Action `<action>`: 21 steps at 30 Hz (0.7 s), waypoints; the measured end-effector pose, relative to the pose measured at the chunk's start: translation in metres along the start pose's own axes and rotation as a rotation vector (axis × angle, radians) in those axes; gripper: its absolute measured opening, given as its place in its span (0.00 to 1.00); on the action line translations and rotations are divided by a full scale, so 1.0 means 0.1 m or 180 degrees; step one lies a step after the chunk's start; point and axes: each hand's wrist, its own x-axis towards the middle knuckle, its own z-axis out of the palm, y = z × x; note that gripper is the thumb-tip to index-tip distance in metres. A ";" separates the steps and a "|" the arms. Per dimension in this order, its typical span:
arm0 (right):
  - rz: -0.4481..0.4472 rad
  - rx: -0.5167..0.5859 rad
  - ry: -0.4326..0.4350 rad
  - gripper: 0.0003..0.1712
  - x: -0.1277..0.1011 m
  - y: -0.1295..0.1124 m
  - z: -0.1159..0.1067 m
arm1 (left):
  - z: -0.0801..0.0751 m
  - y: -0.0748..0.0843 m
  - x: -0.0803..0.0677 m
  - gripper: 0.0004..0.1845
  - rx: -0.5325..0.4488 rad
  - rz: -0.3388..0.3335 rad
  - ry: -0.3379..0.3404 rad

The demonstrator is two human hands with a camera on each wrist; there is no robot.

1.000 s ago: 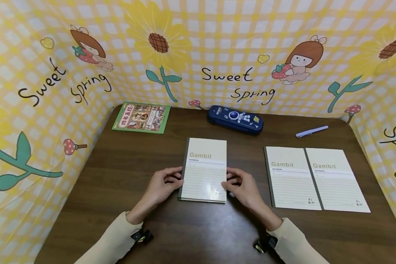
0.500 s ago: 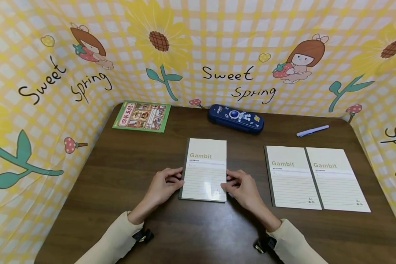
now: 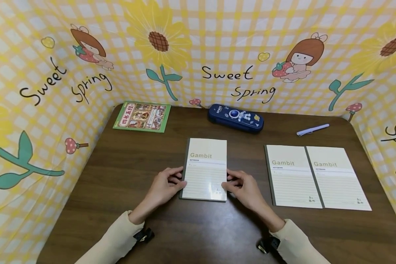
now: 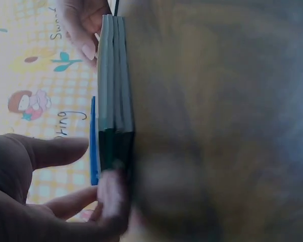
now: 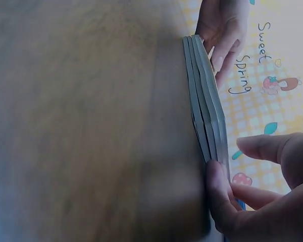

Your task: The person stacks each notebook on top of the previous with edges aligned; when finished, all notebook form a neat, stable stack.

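A stack of notebooks [image 3: 206,176] lies on the table, its top cover cream with "Gambit" printed on it and a dark spine on the left. Both wrist views show the layered edges of the stack. My left hand [image 3: 163,186] touches the spine side with its fingers, the thumb hovering over the top cover's edge. On the opposite side, the fingers of my right hand [image 3: 245,189] rest against the page edges. Its thumb [image 5: 260,147] is held above the cover, apart from it in the right wrist view. Some fingertips are hidden in the head view.
Two more Gambit notebooks [image 3: 293,179] lie side by side on the right. Behind them is a lilac pen [image 3: 312,130]. A navy pencil case [image 3: 235,118] and a green-bordered book [image 3: 142,116] lie along the back edge. Patterned cloth [image 3: 217,47] walls the table.
My left thumb has shifted slightly to the right over the stack's edge. The stack, the right hand and the other things stay nearly where they were.
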 end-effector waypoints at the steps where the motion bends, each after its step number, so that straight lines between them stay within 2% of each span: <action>1: 0.0012 -0.0002 -0.0023 0.29 -0.01 0.01 -0.02 | 0.01 0.02 0.00 0.28 0.0091 0.0071 0.0022; 7: 0.0077 -0.0153 -0.0129 0.26 -0.15 0.04 -0.19 | 0.09 0.18 -0.03 0.30 0.0720 0.0487 0.0205; 11: 0.0023 -0.0261 -0.0108 0.24 -0.26 0.09 -0.33 | 0.18 0.30 -0.01 0.32 0.1079 0.0831 0.0133; 15: -0.0006 -0.0181 -0.0060 0.22 -0.36 0.15 -0.46 | 0.25 0.42 0.04 0.35 0.1342 0.1100 -0.0189; 21: -0.0047 -0.0043 0.0141 0.18 -0.55 0.25 -0.70 | 0.43 0.60 0.16 0.38 0.1511 0.1439 -0.0846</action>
